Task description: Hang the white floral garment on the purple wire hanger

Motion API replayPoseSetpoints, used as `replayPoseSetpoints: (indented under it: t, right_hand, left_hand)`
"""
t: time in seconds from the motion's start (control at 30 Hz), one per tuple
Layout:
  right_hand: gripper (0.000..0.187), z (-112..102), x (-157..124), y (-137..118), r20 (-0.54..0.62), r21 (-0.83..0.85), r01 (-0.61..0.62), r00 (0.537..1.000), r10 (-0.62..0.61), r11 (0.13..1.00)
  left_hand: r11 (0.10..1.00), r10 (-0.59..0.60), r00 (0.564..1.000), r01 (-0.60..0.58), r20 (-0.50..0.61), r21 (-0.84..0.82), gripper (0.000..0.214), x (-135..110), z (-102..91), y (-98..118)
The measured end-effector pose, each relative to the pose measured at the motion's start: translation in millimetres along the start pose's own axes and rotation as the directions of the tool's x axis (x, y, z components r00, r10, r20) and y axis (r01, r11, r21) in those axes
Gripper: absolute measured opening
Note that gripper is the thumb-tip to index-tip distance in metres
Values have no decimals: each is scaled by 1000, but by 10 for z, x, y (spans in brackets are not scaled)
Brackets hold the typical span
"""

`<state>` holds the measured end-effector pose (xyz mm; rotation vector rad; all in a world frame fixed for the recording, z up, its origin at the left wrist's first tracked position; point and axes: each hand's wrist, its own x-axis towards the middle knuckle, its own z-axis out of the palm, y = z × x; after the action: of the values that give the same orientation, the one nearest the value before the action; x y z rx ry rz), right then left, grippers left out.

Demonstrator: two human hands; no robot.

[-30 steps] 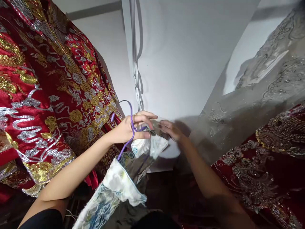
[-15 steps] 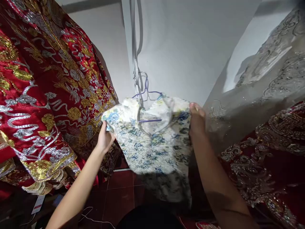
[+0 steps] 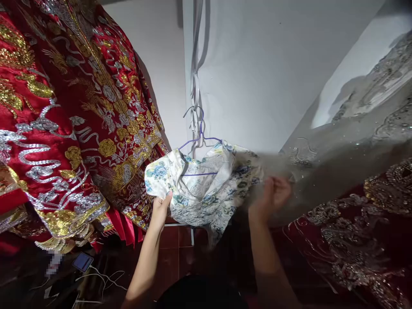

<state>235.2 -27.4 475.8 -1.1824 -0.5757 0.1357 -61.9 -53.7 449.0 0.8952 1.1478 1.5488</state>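
Light's coming in from the left: the pale strap and the red jacket both throw shadows rightward across the wall. I'm getting hard sparkle off that jacket's metallic embroidery! The left hand reads bright and fairly crisp; the blouse runs from white at its left sleeve into shade at its right. And the right hand, dim, smeared by motion blur. Murky grey over the sheer gown. By the floor's left edge, near-darkness, one lit screen, one pixelated patch. My lens stretches everything outward.
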Motion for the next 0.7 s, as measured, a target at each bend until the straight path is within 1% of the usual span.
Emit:
replayPoseSetpoints:
  t: [0.03,0.07,0.1,0.13,0.17,0.2,0.23,0.27,0.33,0.4,0.43,0.47,0.5,0.53,0.57,0.6,0.63,0.67,0.7]
  right_hand:
    - [39,-12,-169,13,-17,-36,49,999,-50,998]
    - [36,-4,-348,34,62,-78,47,997,-43,996]
    - [33,25,-530,64,250,-120,11,968,20,993]
    - [33,74,-704,100,501,-166,-39,857,119,985]
    - [37,136,-865,143,707,-223,-91,671,225,971]
    - [41,207,-1004,188,798,-281,-137,516,311,950]
    - [43,278,-1118,234,835,-329,-161,411,367,930]
    - [42,343,-1204,280,843,-363,-178,354,404,914]
    - [38,431,-1296,366,837,-397,-202,320,444,895]
    - [35,449,-1304,435,841,-410,-226,281,462,884]
    - [35,433,-1291,462,845,-414,-239,259,469,878]
    - [35,404,-1275,483,847,-416,-251,241,473,874]
    - [35,368,-1261,498,850,-416,-261,228,474,871]
    - [36,328,-1252,507,853,-413,-273,218,474,869]
    - [38,289,-1251,510,856,-409,-285,212,473,867]
    - [40,254,-1256,508,858,-401,-296,210,469,867]
    - [42,225,-1266,500,862,-389,-307,212,460,869]
    - [44,203,-1281,489,866,-373,-316,218,450,872]
    - [45,188,-1297,475,872,-356,-325,222,437,876]
  left_hand:
    - [1000,-9,1000,9,-16,-30,46,-19,13,6]
    - [998,-24,999,22,-27,-61,49,-38,26,17]
    - [995,-45,999,42,-27,-89,52,-60,40,33]
    - [992,-69,997,66,-24,-110,54,-82,54,52]
    - [988,-99,995,97,-10,-123,55,-105,68,73]
    - [983,-129,992,129,8,-131,55,-128,80,95]
    - [978,-153,988,155,26,-138,54,-147,89,115]
    - [975,-165,986,169,39,-147,53,-163,92,132]
    - [971,-168,985,174,49,-162,52,-174,72,146]
    - [977,-157,987,159,28,-145,50,-158,13,119]
    - [985,-134,991,132,-7,-106,46,-143,-28,86]
    - [996,-75,994,71,-75,-46,43,-127,-73,40]
    - [999,36,983,-29,-178,39,41,-115,-117,-19]
    - [976,193,937,-154,-292,154,41,-110,-157,-88]
    - [918,372,848,-274,-378,288,42,-115,-189,-163]
    - [833,527,750,-363,-400,417,41,-130,-210,-242]
    - [747,632,690,-421,-353,514,39,-154,-216,-319]
    - [680,680,687,-459,-256,572,33,-185,-207,-394]
    - [638,675,726,-485,-131,598,25,-219,-182,-462]
